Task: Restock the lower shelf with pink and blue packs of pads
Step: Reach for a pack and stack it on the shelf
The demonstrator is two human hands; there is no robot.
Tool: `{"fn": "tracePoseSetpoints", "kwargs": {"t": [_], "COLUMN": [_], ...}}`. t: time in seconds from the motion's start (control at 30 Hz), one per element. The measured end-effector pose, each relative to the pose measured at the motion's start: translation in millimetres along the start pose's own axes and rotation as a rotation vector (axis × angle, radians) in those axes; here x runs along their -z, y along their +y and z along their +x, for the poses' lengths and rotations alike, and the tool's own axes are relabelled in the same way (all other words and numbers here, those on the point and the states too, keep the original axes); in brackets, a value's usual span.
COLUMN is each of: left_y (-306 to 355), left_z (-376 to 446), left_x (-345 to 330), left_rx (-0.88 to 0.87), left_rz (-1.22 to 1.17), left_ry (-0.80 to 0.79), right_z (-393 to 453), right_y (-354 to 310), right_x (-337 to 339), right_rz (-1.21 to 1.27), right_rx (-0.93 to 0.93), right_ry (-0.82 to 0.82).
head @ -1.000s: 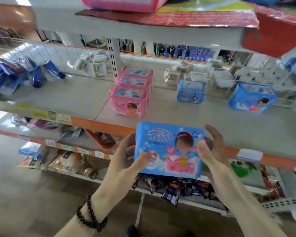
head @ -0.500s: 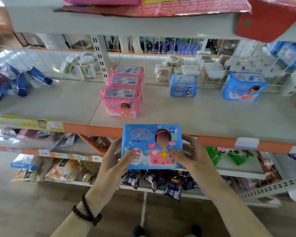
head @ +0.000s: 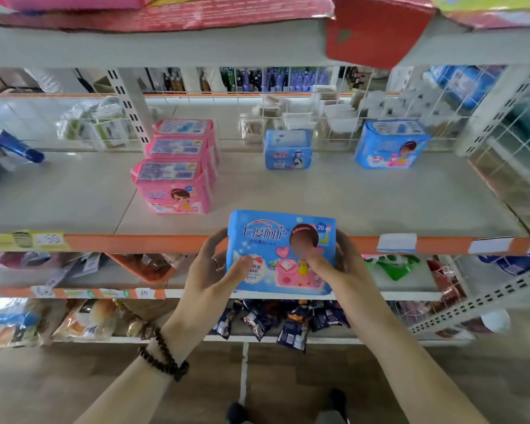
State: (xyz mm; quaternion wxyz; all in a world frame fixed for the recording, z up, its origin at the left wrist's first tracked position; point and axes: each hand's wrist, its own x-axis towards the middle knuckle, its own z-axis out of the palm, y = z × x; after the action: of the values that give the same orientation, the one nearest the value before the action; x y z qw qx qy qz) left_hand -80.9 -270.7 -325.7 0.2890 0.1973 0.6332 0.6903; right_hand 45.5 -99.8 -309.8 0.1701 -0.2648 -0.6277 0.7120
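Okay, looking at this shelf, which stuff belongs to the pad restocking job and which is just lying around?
Part of the job:
- blue pack, held by left hand and right hand
- row of pink packs
- small blue pack
- large blue pack
- shelf

Just lying about:
- dark blue tubes
- snack packets on the lowest shelf
- bread bags
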Motion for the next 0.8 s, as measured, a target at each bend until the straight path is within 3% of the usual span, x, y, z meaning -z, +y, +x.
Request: {"fn": "tracePoseSetpoints", "kwargs": {"t": [0.5, 0.8], "left_y": [7.7, -0.5], "left_z": [40.6, 71.9], "left_x": [-92.8, -165.8], "left_rx": [0.088, 0.076], "left_rz": [0.029, 0.049], "left_ry": [-0.122, -0.024], "right_z": [16.0, 29.8], "right_y": [-7.5, -22.7], "right_x": [94.5, 172.6], "right_rz": [0.030, 0.074], "right_rx": [0.038, 0.082], "right_ry": [0.162, 0.192]}}
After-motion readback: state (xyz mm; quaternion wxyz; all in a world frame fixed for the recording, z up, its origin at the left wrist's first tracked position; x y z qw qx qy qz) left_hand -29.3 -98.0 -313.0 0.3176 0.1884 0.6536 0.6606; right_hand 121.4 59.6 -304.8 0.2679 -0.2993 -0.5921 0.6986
